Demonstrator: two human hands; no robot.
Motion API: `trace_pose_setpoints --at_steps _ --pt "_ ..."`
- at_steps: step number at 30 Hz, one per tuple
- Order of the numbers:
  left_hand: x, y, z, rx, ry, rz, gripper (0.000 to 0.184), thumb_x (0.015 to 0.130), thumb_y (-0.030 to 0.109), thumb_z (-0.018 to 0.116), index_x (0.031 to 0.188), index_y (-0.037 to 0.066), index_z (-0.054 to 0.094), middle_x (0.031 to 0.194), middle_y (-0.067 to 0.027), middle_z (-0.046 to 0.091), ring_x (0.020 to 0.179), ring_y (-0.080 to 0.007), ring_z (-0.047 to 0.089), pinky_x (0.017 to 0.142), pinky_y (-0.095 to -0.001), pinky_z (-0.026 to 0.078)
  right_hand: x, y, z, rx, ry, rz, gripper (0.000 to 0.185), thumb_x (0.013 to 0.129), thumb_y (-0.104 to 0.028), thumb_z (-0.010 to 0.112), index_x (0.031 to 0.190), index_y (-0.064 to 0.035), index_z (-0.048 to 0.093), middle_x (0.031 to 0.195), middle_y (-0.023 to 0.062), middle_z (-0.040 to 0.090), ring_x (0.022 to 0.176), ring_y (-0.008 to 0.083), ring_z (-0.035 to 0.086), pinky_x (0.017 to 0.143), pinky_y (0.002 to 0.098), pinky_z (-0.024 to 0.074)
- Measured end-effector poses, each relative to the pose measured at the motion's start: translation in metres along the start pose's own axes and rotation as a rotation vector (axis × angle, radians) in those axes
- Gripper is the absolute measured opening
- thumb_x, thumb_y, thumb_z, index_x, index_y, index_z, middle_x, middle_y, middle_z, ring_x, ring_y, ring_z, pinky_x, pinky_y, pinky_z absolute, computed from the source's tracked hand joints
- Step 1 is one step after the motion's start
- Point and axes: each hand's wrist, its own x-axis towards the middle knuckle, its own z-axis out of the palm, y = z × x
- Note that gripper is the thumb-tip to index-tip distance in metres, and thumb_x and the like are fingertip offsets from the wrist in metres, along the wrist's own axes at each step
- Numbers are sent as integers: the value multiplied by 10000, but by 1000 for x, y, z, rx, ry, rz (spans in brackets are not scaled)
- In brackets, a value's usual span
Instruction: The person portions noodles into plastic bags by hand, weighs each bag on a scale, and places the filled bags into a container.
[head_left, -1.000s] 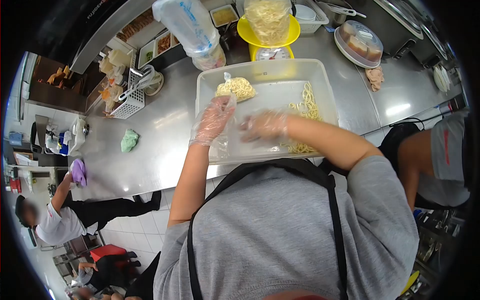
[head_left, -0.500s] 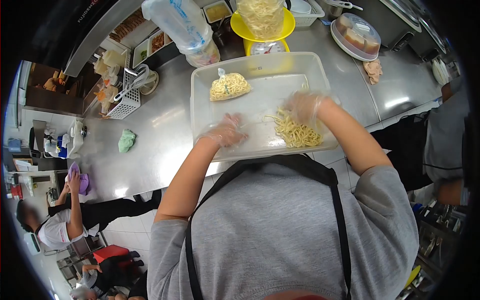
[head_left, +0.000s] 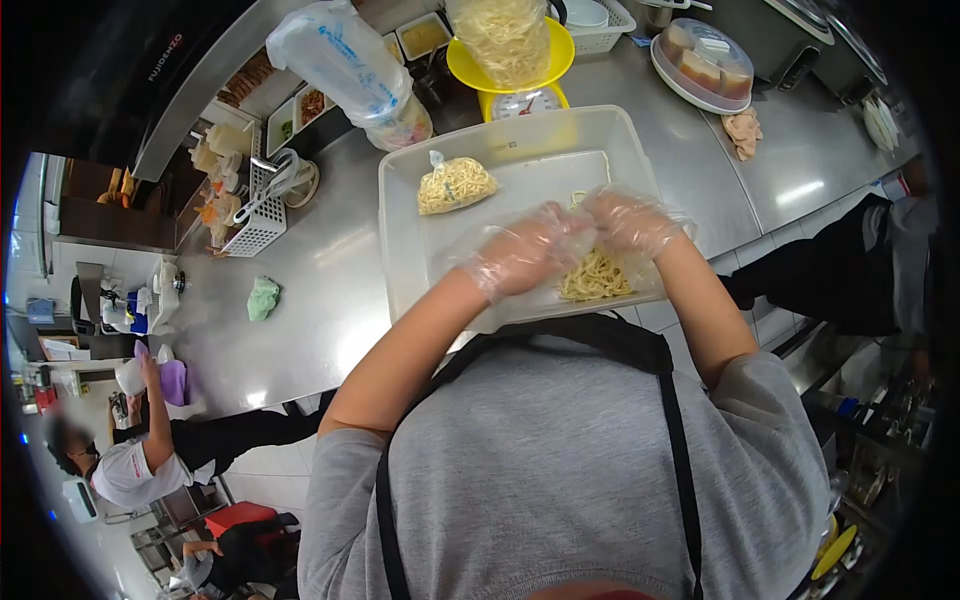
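My left hand (head_left: 528, 247) and my right hand (head_left: 635, 222), both in clear plastic gloves, come together above a pile of yellow noodles (head_left: 597, 278) in a translucent plastic tub (head_left: 392, 262). The fingers of each are curled in and nearly meet. What they hold, if anything, is hidden by the gloves and blur. A few loose noodle strands show just beyond the fingertips. A tied clear bag of noodles (head_left: 456, 187) lies at the tub's far left.
Behind the tub, a yellow scale (head_left: 522, 103) bears a large bag of noodles (head_left: 503, 42). A plastic-wrapped bundle (head_left: 350, 70) stands beside it. To the right are a domed container (head_left: 703, 65) and a tan cloth (head_left: 742, 134); to the left, a green cloth (head_left: 263, 298) and a white basket (head_left: 258, 225). Co-workers stand at both sides.
My left hand has moved right and away from me, up to my right hand over the noodles. The right hand's fingers have turned inward to meet it. The view has shifted slightly.
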Motion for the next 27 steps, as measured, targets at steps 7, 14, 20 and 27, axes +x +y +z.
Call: trace_pose_setpoints --at_steps 7,14,20,27 --pt "-9 15 -105 356 797 -14 342 830 228 603 1136 78 573 984 -133 593 929 -246 558 864 -353 418 8 0 -5 155 -125 -11 256 736 -189 637 926 -22 596 954 177 564 938 324 538 842 386 419" --pt "39 -4 -224 1327 799 116 449 843 134 562 1262 30 436 1153 -130 572 950 -220 598 751 -307 491 9 2 -3 181 -150 -28 280 744 -223 643 940 -27 604 965 173 571 945 316 542 841 374 419" --pt "81 -24 -231 312 671 -190 489 735 261 612 1176 59 552 1161 -184 564 1081 -302 539 902 -369 418 7 -4 -11 164 -157 -30 245 740 -213 636 906 -33 615 911 156 600 883 306 565 802 372 438" --pt "67 5 -229 -43 852 -102 419 798 263 596 1168 73 544 1137 -124 592 1009 -230 577 910 -359 420 6 -4 -9 192 -141 -52 234 733 -211 638 901 -49 616 906 148 595 881 310 561 798 373 438"
